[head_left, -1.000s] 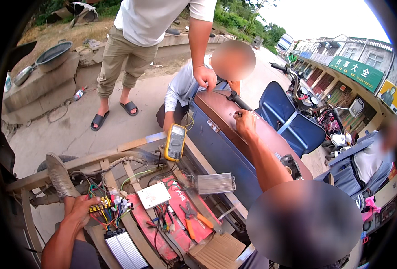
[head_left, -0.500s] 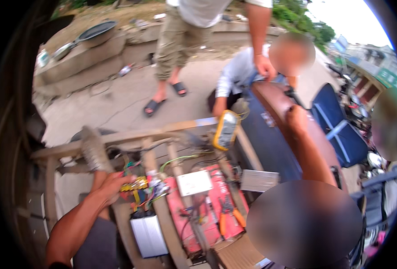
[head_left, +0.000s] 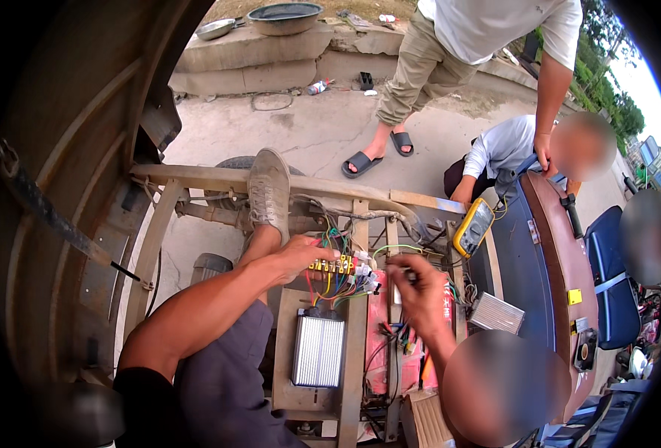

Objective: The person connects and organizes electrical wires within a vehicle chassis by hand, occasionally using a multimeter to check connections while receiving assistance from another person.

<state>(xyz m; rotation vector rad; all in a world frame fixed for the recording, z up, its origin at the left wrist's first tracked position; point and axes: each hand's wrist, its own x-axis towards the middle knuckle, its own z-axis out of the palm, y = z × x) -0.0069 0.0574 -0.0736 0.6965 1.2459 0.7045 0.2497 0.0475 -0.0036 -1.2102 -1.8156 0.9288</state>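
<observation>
Centre of the frame: left hand (head_left: 300, 257) down on a yellow connector strip (head_left: 332, 265), fingers bent over its left end. Impossible to tell whether pinching it or only pressing on it. Right hand out of view.

Spreading out from the strip to the right and below, a tangle of coloured wires (head_left: 342, 287): red, green, yellow and blue. Just below the tangle, a ribbed silver box (head_left: 318, 351) lying flat in the vehicle frame (head_left: 196, 178).

Right of the wires, a co-worker's hand (head_left: 420, 293) closed around a small dark object, too small to identify, above a red panel (head_left: 379, 340). Behind that hand, at the lower right, a blurred head.

Above the left hand, a grey shoe (head_left: 269, 194) propped on the frame's crossbar. Further right, a yellow meter (head_left: 472, 228) leaning against a brown seat (head_left: 562, 254).

At the upper middle, a person standing in black sandals (head_left: 360, 163) on concrete. Beside them, another person crouching. At the top edge, a dark basin (head_left: 284, 16) on a low wall.
</observation>
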